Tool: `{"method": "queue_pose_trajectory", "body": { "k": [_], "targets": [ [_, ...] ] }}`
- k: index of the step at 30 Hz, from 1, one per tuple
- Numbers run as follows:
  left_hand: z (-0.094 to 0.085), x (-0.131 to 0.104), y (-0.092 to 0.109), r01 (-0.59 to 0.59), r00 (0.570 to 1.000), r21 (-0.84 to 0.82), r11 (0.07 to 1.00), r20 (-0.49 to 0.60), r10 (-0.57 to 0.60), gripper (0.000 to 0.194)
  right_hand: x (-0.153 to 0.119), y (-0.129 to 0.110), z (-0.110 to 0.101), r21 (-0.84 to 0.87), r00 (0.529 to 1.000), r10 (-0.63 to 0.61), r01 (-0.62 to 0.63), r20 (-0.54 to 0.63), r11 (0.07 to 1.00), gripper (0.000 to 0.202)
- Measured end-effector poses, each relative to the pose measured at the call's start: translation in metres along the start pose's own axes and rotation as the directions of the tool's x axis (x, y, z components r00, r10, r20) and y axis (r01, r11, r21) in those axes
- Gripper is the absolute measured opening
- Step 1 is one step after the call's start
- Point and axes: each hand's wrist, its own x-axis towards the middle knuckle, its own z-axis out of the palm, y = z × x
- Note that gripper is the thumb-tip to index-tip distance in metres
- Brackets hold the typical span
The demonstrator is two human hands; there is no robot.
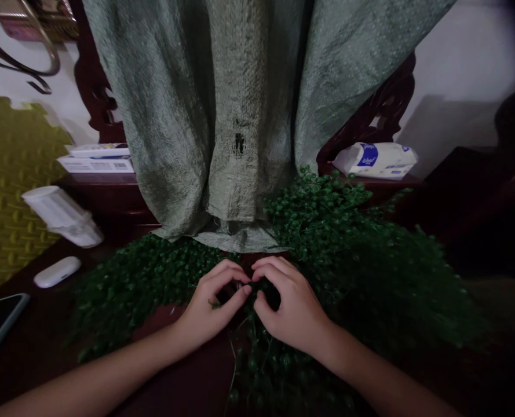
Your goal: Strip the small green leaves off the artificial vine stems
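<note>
My left hand (220,295) and my right hand (285,298) meet fingertip to fingertip at the middle, low over a dark red tabletop. Thumb and index finger of the left hand close on a thin green sprig (215,303), of which a bit shows beside the thumb. The right hand's fingers curl towards its thumb; whatever lies between them is too dark to make out. A large heap of green plant stems with small round green beads (353,249) spreads under and right of my right hand. A smaller green pile (139,278) lies left of my left hand.
A grey-green woven sack (235,116) hangs behind the piles. To the left are a white rolled bundle (64,215), a white oval case (57,271), a phone (0,324) and flat boxes (96,162). A tissue pack (376,160) sits at back right.
</note>
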Motion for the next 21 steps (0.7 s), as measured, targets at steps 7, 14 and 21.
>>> {"method": "queue_pose_trajectory", "body": {
  "k": [7, 14, 21],
  "targets": [
    [-0.0001, -0.0011, 0.0029, -0.021, 1.0, 0.007, 1.0, -0.012, 0.021, 0.009, 0.0011, -0.0011, -0.0001, -0.076, 0.998, 0.047, -0.043, 0.049, 0.996, 0.004],
    [-0.001, -0.0016, 0.0043, -0.039, 0.999, 0.035, 0.999, -0.019, 0.04, 0.01, 0.0024, 0.0013, 0.0018, 0.046, 0.997, 0.053, -0.055, 0.059, 0.997, 0.008],
    [-0.0018, 0.0005, -0.001, -0.027, 1.0, 0.008, 1.0, 0.015, 0.027, 0.013, 0.0036, 0.0022, 0.0025, 0.133, 0.998, 0.056, -0.058, 0.016, 0.989, 0.013]
  ]
}}
